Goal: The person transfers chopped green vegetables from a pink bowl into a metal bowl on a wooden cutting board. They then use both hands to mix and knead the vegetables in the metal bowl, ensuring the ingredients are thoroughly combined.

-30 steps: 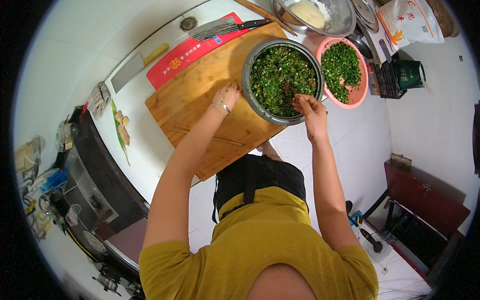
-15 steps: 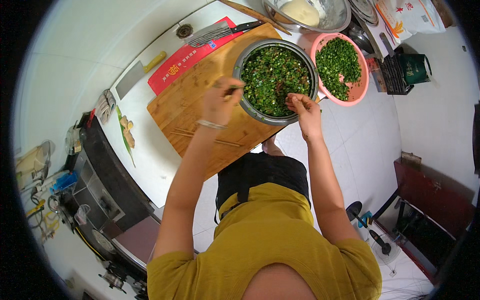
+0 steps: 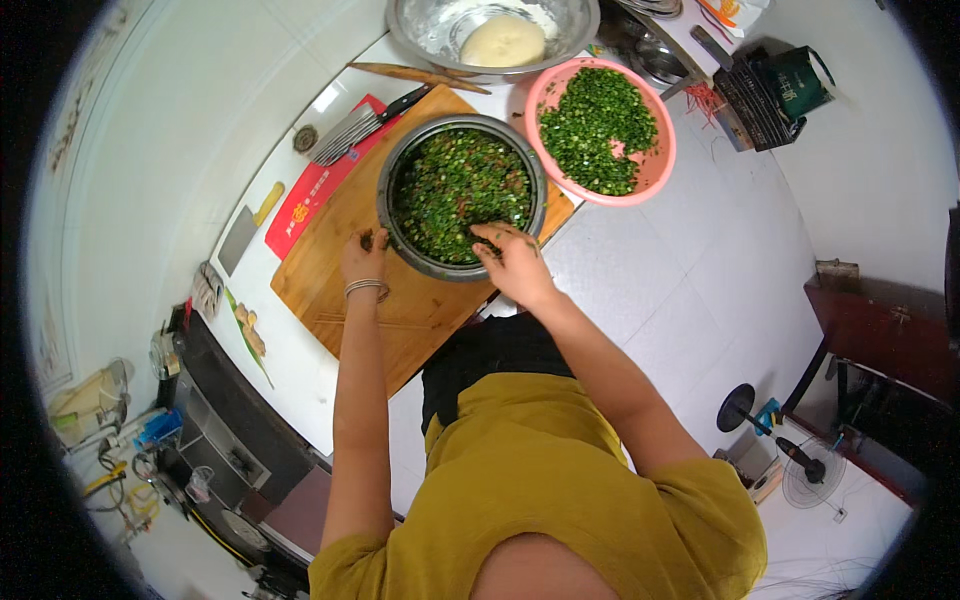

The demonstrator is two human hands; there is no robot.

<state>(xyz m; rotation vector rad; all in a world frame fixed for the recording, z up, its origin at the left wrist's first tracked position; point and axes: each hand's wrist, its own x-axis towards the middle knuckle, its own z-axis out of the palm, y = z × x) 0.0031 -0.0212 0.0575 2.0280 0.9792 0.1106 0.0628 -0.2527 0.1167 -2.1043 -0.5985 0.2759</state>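
A round metal bowl full of chopped greens with a few red bits stands on a wooden cutting board. My left hand, a bangle on its wrist, hovers by the bowl's left rim over the board. Its fingers are curled, pinching a small dark bit of the greens. My right hand lies across the bowl's near rim. Its fingertips are dipped into the greens, so what they grip is hidden.
A pink bowl of chopped greens stands right of the metal bowl. Behind them are a steel bowl holding a dough ball, a rolling pin, and a cleaver on a red box. A floor fan stands at lower right.
My left hand has come out of the greens and moved left, off the bowl to its rim over the board. The right hand stays at the near rim.
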